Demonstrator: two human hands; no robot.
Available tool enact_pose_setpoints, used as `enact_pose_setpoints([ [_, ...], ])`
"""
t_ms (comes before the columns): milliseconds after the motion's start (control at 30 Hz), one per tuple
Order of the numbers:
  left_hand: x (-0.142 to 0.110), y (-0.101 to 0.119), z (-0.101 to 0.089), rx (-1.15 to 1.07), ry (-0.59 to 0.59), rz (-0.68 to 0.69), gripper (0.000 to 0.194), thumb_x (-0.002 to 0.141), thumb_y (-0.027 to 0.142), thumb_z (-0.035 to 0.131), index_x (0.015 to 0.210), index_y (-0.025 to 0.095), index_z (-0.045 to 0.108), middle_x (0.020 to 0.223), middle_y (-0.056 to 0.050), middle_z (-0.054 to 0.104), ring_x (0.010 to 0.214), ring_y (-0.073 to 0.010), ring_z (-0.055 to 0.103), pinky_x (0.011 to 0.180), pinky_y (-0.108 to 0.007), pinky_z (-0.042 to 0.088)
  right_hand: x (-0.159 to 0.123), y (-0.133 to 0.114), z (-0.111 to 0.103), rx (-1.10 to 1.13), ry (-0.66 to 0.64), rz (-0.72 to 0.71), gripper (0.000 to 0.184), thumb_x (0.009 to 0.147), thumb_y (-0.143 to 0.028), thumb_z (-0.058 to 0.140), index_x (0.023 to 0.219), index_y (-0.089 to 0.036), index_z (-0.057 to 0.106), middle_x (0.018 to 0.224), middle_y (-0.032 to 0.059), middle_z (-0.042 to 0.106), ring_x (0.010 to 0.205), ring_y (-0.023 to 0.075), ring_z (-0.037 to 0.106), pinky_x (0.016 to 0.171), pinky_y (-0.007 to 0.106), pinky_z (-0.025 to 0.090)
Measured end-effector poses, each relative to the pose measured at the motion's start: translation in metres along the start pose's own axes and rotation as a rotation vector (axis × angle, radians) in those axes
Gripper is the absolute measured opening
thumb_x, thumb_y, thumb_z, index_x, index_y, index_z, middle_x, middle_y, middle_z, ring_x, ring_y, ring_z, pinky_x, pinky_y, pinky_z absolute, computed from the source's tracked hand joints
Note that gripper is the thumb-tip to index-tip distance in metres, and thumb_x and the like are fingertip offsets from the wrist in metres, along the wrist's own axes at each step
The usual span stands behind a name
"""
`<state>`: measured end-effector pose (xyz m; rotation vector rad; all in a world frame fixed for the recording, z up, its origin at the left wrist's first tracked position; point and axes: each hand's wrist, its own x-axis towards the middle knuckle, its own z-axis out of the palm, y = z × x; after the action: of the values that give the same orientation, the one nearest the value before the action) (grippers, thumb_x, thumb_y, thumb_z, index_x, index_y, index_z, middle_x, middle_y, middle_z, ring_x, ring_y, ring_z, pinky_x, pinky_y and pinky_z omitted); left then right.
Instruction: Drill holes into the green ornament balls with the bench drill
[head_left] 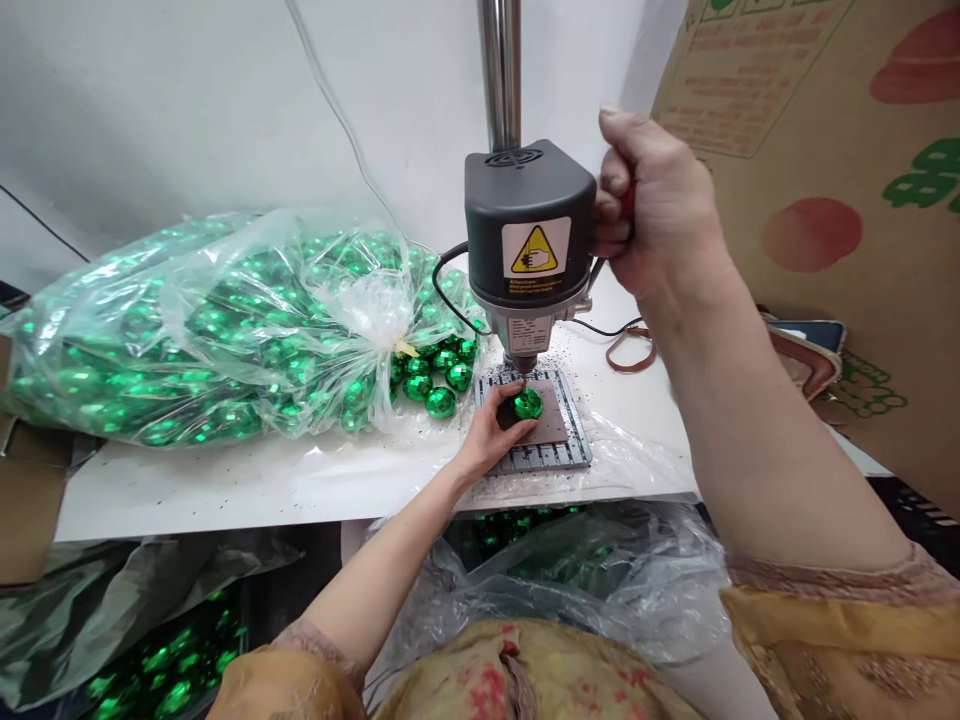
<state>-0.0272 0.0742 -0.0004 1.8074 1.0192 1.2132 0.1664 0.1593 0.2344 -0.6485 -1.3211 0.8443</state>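
Observation:
A small bench drill press with a grey head stands on a steel column at the back of the white table. My left hand pinches a shiny green faceted ball on the brown pad of the slotted base plate, right under the drill chuck. My right hand is closed round the press's red-knobbed feed lever beside the head, raised above the table.
A big clear plastic bag full of green balls lies on the table's left, with loose balls spilling near the base. More bagged balls sit below the table edge. A printed cardboard box stands at right. Black cables run behind the press.

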Motion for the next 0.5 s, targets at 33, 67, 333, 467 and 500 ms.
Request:
enact_pose_setpoints([
  [33,0.000,-0.002,0.001,-0.009,0.003,-0.018,0.053,0.081,0.039,0.079,0.125,0.020,0.056,0.135,-0.013,0.064,0.129,-0.0293,0.059,0.111,-0.046,0.045,-0.001,-0.003,0.003,0.034,0.019,0.079,0.047,0.089,-0.043,0.052,0.051,-0.025,0.031,0.034,-0.0092,0.028,0.029,0.0038,0.019,0.033,0.025,0.012],
  [67,0.001,-0.003,0.002,-0.018,0.003,-0.037,0.053,0.081,0.039,0.079,0.125,0.020,0.056,0.134,-0.013,0.064,0.129,-0.0292,0.059,0.111,-0.046,0.045,-0.003,-0.007,0.006,0.072,0.042,0.161,0.048,0.091,-0.040,0.051,0.050,-0.024,0.030,0.032,-0.0098,0.025,0.029,0.0032,0.017,0.033,0.025,0.010],
  [333,0.001,-0.002,0.008,-0.102,0.046,-0.113,0.051,0.080,0.038,0.080,0.120,0.019,0.056,0.127,-0.012,0.066,0.121,-0.0271,0.063,0.106,-0.043,0.048,-0.024,-0.029,0.021,0.173,0.139,0.252,0.058,0.096,-0.028,0.045,0.040,-0.020,0.029,0.029,-0.0063,0.025,0.025,0.0040,0.017,0.032,0.025,0.003],
  [467,0.000,0.000,0.007,-0.109,0.045,-0.119,0.052,0.079,0.037,0.081,0.121,0.019,0.057,0.126,-0.012,0.066,0.120,-0.0268,0.063,0.105,-0.042,0.049,-0.050,-0.020,0.016,0.175,0.097,-0.071,0.057,0.085,-0.034,0.064,0.037,-0.022,0.034,0.030,-0.0058,0.028,0.026,0.0055,0.025,0.031,0.028,0.008],
  [500,0.000,0.000,0.007,-0.104,0.046,-0.115,0.051,0.079,0.037,0.082,0.121,0.019,0.057,0.126,-0.011,0.066,0.120,-0.0267,0.063,0.105,-0.042,0.049,-0.058,-0.017,0.015,0.165,0.119,-0.146,0.057,0.081,-0.035,0.069,0.037,-0.021,0.035,0.031,-0.0063,0.028,0.027,0.0052,0.027,0.032,0.028,0.010],
])
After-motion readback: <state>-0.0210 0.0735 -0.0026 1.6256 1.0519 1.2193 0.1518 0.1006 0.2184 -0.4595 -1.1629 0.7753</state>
